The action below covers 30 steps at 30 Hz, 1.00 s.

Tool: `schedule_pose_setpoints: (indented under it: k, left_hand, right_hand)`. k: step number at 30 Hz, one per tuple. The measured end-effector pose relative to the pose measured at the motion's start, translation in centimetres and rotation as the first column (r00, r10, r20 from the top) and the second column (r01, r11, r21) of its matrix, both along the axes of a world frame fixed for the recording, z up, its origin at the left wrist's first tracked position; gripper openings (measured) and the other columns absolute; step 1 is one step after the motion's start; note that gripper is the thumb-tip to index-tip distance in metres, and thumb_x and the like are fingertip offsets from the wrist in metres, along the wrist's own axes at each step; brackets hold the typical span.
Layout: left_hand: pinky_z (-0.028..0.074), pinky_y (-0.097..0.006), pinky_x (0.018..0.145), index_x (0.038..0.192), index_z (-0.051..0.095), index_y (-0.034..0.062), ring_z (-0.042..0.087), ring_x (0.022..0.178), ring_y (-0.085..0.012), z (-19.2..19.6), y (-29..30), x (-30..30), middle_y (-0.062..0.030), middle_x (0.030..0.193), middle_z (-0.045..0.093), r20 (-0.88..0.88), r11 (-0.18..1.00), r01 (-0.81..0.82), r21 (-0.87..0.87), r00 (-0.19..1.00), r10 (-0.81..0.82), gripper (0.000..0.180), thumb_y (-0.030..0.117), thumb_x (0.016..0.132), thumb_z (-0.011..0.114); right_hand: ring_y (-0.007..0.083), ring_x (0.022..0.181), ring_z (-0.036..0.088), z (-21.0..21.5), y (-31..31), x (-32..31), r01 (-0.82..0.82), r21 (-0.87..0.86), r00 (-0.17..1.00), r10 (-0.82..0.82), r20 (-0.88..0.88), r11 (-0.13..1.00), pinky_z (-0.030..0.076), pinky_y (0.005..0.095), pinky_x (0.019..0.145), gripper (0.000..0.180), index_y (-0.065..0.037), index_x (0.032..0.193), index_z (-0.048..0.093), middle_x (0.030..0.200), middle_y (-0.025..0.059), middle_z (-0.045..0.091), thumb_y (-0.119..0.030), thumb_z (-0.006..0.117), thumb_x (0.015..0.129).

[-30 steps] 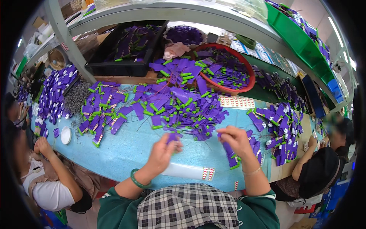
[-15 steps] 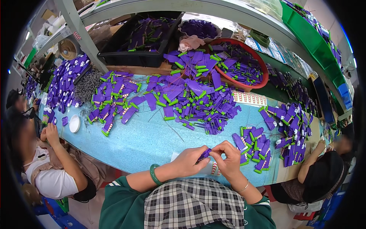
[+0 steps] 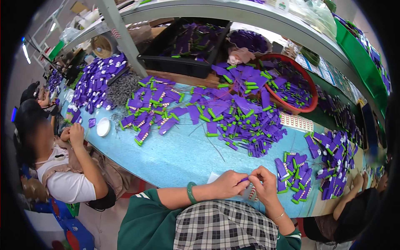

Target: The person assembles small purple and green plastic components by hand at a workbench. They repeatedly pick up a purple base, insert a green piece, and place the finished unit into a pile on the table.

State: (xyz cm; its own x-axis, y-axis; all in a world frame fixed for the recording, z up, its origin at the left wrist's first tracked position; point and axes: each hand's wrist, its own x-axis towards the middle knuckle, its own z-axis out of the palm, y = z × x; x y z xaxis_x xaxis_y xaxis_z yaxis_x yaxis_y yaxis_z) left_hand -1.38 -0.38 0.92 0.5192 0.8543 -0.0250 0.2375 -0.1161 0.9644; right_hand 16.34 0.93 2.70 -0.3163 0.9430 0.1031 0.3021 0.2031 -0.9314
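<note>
Both hands meet at the table's near edge over a small purple plastic piece (image 3: 244,180). My left hand (image 3: 228,184) is closed around it, hiding most of its shape. My right hand (image 3: 264,183) pinches at its right end, thumb and fingers together. Under the hands, partly covered, lies a strip of red-and-cream striped stickers (image 3: 252,192). Close to my right hand is a small pile of purple pieces with green ends (image 3: 295,173), some bearing striped stickers. A much larger heap of purple and green pieces (image 3: 254,131) spreads beyond my hands.
Behind the heap stand a red tub (image 3: 313,104) and a black crate (image 3: 173,66), both holding purple parts. A sticker sheet (image 3: 296,122) lies beside the heap. A white round lid (image 3: 103,127) sits left. Co-workers sit at either side; a metal shelf (image 3: 175,11) crosses above.
The whole view has shifted, so the table and piles appear farther right and slightly lower. Both hands remain together on the purple piece, which is now more covered by the fingers.
</note>
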Motion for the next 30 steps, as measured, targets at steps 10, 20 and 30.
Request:
schedule_pose_setpoints:
  k: [10,20,30]
  left_hand:
    - [0.054,-0.041,0.064,0.093,0.062,0.0058,0.064,0.082,-0.0306,-0.1,9.9,-14.9,-0.0136,0.090,0.059,-0.698,0.777,-0.153,0.610,0.360,0.619,0.015,0.010,0.079,0.057]
    - [0.052,-0.040,0.074,0.090,0.065,0.0015,0.059,0.097,-0.0302,-1.0,11.9,-19.6,-0.0135,0.101,0.057,-0.761,0.759,-0.061,0.649,-0.059,0.646,0.019,0.012,0.074,0.067]
    - [0.047,-0.027,0.068,0.092,0.065,0.0016,0.059,0.076,-0.0138,3.1,7.7,-26.4,-0.0070,0.090,0.065,0.521,0.040,-0.971,0.238,0.162,0.838,0.019,0.019,0.094,0.057]
  right_hand:
    - [0.0242,0.076,0.058,5.6,3.5,9.2,-0.065,0.569,0.596,-0.425,0.681,0.820,0.047,0.0336,0.066,0.019,-0.001,0.085,0.062,0.084,0.0099,0.058,-0.001,0.070,0.069]
    - [0.0265,0.082,0.057,2.3,-0.9,4.5,-0.243,0.355,0.838,0.011,0.546,0.903,0.046,0.0374,0.069,0.026,-0.006,0.088,0.064,0.089,0.0084,0.058,-0.005,0.074,0.065]
    - [0.0241,0.084,0.055,-0.3,-2.4,4.4,-0.238,0.267,0.798,0.032,0.601,0.934,0.046,0.0352,0.069,0.025,-0.007,0.090,0.062,0.088,0.0058,0.056,-0.014,0.074,0.069]
